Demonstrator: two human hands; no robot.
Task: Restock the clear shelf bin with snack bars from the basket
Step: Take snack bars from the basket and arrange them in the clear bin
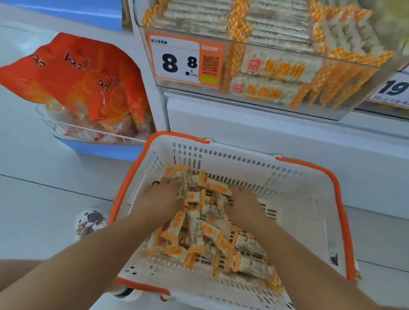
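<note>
Both hands are down in the basket (339,212) at lower centre: left hand (164,195) and right hand (243,201) cup opposite sides of the snack bars (207,232), apparently to scoop a bunch for the bin (266,52) at upper right.

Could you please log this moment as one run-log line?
stage: gathering | left hand and right hand: on snack bars in basket | clear shelf bin: partly stocked

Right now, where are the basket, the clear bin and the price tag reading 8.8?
basket (341,188): head view, on its orange rim, right side.
clear bin (342,108): head view, on its transparent front wall, lower right.
price tag (173,60): head view, on the white panel with the numbers.
</note>
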